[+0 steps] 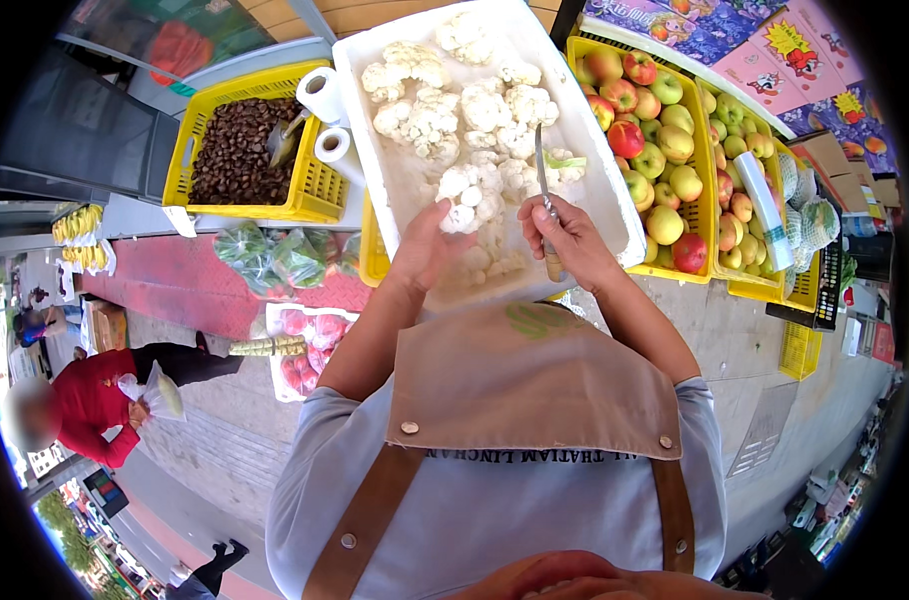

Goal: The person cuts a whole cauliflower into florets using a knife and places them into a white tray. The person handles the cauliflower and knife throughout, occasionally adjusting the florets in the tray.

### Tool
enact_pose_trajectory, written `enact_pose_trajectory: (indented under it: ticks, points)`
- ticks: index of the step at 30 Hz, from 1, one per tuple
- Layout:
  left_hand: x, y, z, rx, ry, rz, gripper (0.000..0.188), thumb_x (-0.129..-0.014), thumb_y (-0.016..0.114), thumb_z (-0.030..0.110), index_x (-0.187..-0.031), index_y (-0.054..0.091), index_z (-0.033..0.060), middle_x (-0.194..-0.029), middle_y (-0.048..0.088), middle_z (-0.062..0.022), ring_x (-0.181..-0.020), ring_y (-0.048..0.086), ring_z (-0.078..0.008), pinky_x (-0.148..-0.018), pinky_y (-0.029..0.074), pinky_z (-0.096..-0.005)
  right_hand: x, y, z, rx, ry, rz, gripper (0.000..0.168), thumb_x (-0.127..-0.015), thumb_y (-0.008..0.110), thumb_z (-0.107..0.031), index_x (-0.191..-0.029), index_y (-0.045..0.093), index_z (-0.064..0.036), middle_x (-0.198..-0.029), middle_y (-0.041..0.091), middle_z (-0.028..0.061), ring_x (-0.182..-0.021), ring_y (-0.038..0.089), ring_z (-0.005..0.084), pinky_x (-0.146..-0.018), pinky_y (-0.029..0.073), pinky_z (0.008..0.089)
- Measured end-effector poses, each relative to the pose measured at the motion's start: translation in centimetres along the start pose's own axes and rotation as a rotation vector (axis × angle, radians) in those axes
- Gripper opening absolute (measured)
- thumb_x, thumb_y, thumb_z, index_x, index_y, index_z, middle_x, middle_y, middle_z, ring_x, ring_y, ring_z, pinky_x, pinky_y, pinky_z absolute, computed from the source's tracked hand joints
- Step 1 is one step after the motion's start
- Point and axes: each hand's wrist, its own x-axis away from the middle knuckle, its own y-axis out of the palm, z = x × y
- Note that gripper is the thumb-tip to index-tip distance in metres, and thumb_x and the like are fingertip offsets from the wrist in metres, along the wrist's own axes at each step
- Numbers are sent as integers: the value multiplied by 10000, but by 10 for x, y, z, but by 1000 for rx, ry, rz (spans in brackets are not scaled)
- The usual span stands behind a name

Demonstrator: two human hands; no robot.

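Observation:
Both hands are over a white foam box [631, 217] of cauliflower. My left hand [427, 247] holds a white cauliflower head [469, 199] near the box's front part, fingers against its left and lower side. My right hand [567, 238] grips a knife [542, 166] with a wooden handle; its narrow blade points away from me. The blade is to the right of the held head and apart from it. Beyond my hands lie several cauliflower pieces [487, 106]. One piece on the right has a green stem [565, 161]. Smaller florets [484, 262] lie near the box's front edge.
Left of the box are two plastic-bag rolls [338, 146] and a yellow crate [316, 202] of brown chestnuts [237, 150]. Yellow crates of apples [664, 187] stand at right. Bagged greens [297, 255] and red fruit packs [304, 367] lie lower left. A person in red [94, 397] is farther left.

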Motion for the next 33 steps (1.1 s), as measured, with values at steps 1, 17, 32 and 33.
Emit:
enact_pose_trajectory:
  ticks: [1,17,32,33]
  points:
    - [0,0,0,0,-4,33,489,-846,528,332,-1240,427,60,-1185,510,-76,-1064,505,-223,-905,411,-389,3,1,4,185,-64,-28,339,-914,481,-364,-906,539,-31,-709,567,46,-585,465,90,-518,396,239]
    - [0,4,-6,109,-52,76,439,-874,522,276,-1235,413,50,-1190,505,-83,-1097,487,-221,-945,402,-370,19,27,24,340,-253,114,243,-878,503,-139,-1083,472,-11,-825,546,148,-717,521,259,-640,426,337]
    - [-2,12,-17,125,-11,88,395,-868,548,237,-1174,435,13,-1111,532,-105,-1001,540,-238,-889,455,-363,18,31,27,548,-257,74,221,-898,453,-195,-968,456,15,-772,533,249,-750,520,419,-646,407,444]
    - [-1,11,-19,116,-1,101,378,-869,551,226,-1162,443,12,-1102,546,-108,-997,550,-241,-880,470,-355,18,31,25,576,-283,83,223,-900,448,-200,-955,453,16,-768,530,253,-747,519,422,-642,404,447]
